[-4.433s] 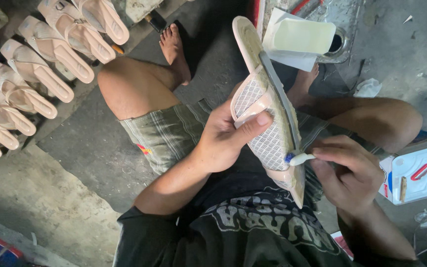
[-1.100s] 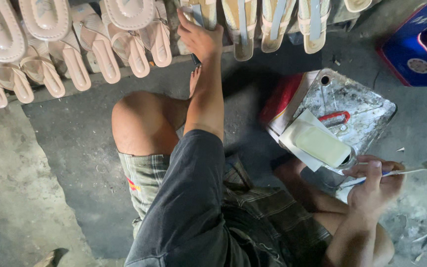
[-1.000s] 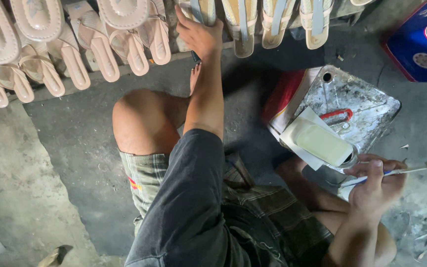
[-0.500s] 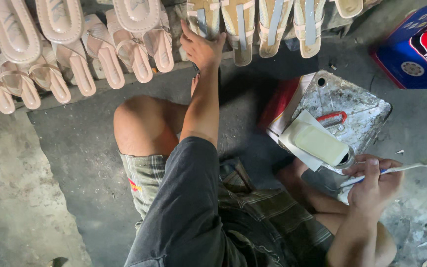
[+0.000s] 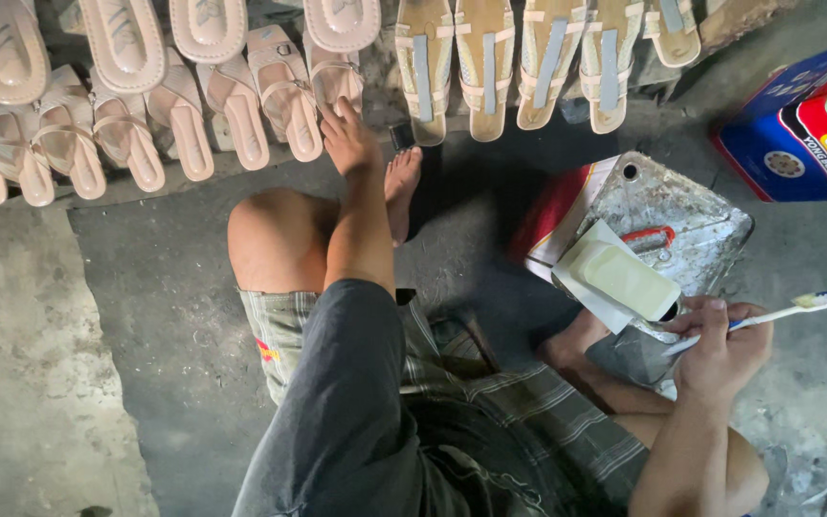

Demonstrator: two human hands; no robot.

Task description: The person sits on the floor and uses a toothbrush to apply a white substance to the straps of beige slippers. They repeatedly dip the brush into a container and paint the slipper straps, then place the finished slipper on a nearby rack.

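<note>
2 hands: left hand (image 5: 348,142) fingers spread on strappy beige sandal (image 5: 335,78); right hand (image 5: 720,349) fingers grip slim toothbrush (image 5: 777,312).

Blue and red box (image 5: 801,120) at upper right. Dented metal can (image 5: 681,225) lies on the concrete floor (image 5: 69,383), a pale block (image 5: 629,280) resting on it.

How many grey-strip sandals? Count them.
5 grey-strip sandals, side by side along the top edge, right of the left hand; the rightmost is cropped, more may lie outside the frame.
</note>
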